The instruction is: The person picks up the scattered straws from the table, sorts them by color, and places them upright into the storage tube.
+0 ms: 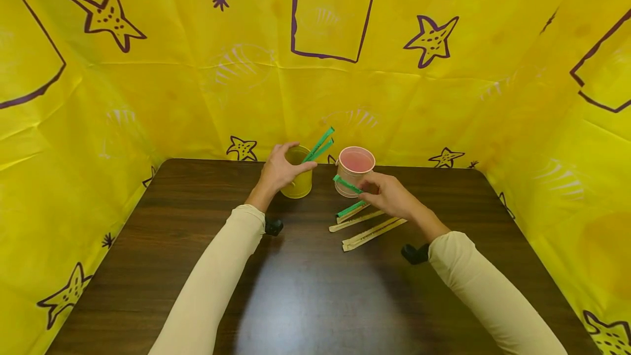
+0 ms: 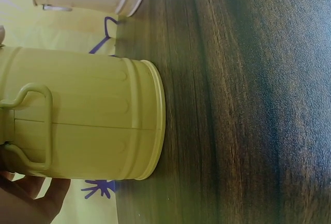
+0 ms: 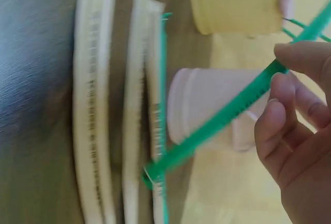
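Note:
My left hand (image 1: 282,170) holds the small yellow metal bucket (image 1: 299,186) around its rim; the bucket stands upright on the table. Two green paper-wrapped straws (image 1: 321,145) lean out of it to the right. A folded wire handle shows on the yellow bucket (image 2: 88,115) in the left wrist view. My right hand (image 1: 390,195) pinches another green wrapped straw (image 3: 207,136) between thumb and fingers, tilted in front of the pink bucket (image 1: 345,192). Under that hand lie several beige wrapped straws (image 1: 367,237) and one green straw (image 1: 351,209).
The dark wood table (image 1: 315,295) ends at a yellow cloth backdrop (image 1: 276,86) just behind both buckets. More cloth rises at the left and right sides. A gap separates the two buckets, which stand side by side.

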Motion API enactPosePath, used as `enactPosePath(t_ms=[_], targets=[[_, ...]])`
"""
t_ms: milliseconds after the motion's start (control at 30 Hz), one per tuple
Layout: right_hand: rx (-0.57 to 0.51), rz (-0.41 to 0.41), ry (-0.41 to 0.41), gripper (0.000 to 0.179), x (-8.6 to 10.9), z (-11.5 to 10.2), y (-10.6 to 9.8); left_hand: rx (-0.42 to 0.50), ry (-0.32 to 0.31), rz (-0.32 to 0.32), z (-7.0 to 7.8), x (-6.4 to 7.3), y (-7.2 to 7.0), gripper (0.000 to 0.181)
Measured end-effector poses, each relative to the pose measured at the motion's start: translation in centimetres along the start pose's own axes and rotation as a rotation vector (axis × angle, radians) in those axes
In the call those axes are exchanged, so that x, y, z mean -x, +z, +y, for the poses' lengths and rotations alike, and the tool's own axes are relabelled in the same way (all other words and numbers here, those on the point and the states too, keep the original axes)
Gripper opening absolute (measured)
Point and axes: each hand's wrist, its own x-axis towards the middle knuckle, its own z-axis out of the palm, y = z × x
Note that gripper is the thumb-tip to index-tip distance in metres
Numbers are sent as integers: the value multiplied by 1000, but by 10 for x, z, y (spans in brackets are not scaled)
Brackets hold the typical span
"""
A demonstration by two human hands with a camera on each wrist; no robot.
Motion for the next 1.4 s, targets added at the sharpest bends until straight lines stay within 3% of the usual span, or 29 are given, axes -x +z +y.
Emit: enactPosePath(t_ms=[200, 367, 667, 833, 967, 1067, 1267, 1400], targets=[[-155, 59, 127, 17, -5, -11, -22, -1, -2, -1, -1, -1, 1, 90], [-338, 152, 165, 24, -16, -25, -41, 8, 1, 1, 0, -1, 0, 92], [-552, 447, 36, 23, -43, -53, -64, -9, 3, -1, 1, -2, 0, 92], [-657, 589, -29, 25, -61, -62, -60, -18, -13, -13, 2, -3, -1, 93], [-734, 647, -54, 25, -76, -65, -51, -7, -8, -9, 4, -4, 0, 90], [-707, 629, -40, 26, -86, -67, -41, -7, -3, -8, 3, -4, 0, 90], [-472, 520, 31, 29, -99, -65, -15, -5, -6, -6, 2, -2, 0, 92], [-410, 476, 48, 30, -104, -63, 0, -9, -6, -10, 2, -1, -1, 94]])
